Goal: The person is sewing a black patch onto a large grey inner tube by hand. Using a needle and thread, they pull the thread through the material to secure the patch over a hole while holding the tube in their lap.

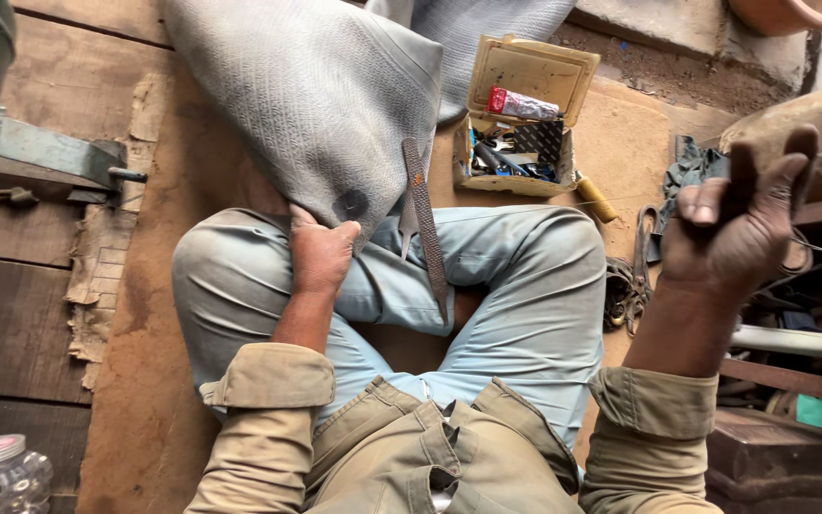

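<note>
Left grip [321,252] pinches grey inner tube [316,105] just below its dark patch [350,204].

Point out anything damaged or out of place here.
The grey rubber tube has a dark round patch near the edge that the left hand pinches. A long metal file lies loose across the lap. The right hand is raised, holding nothing.

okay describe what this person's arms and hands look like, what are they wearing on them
Both arms wear a khaki work shirt with sleeves rolled into thick cuffs below the elbows, leaving the forearms bare. The left hand and right hand are bare: no gloves, rings or watch visible. The right hand looks smudged with dark grime.
</note>
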